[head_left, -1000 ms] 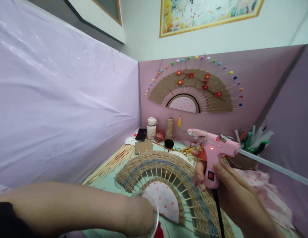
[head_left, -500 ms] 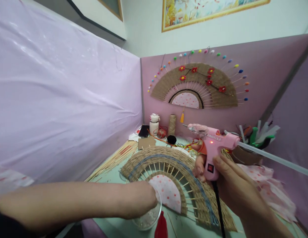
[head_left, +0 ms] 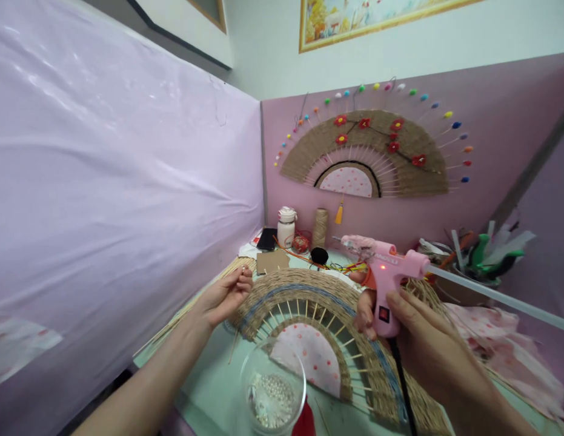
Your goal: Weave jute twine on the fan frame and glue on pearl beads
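My right hand [head_left: 420,330] grips a pink hot glue gun [head_left: 389,284] by its handle, with a finger at the orange trigger. The gun's small light glows red, a clear glue stick [head_left: 495,295] juts from its back, and its nozzle points left. Thumb and fingertips of my left hand [head_left: 228,295] pinch a tiny whitish bead [head_left: 243,268] above the left end of a woven twine fan [head_left: 304,284]. This fan lies on the table, with bare sticks and a dotted cloth half-circle [head_left: 306,357]. Near me stands a clear plastic cup [head_left: 246,369] of pearl beads [head_left: 273,396].
A finished fan [head_left: 368,136] with red flowers and pompoms hangs on the pink back panel. Behind the work stand a white bottle [head_left: 286,229], a twine spool [head_left: 320,227] and black yarn [head_left: 318,256]. A tool container [head_left: 463,284] and dotted cloth [head_left: 504,345] are at right.
My left hand has come out of the plastic cup and moved up and away to the fan's left end, with a bead now in its fingertips. My right hand still holds the glue gun.
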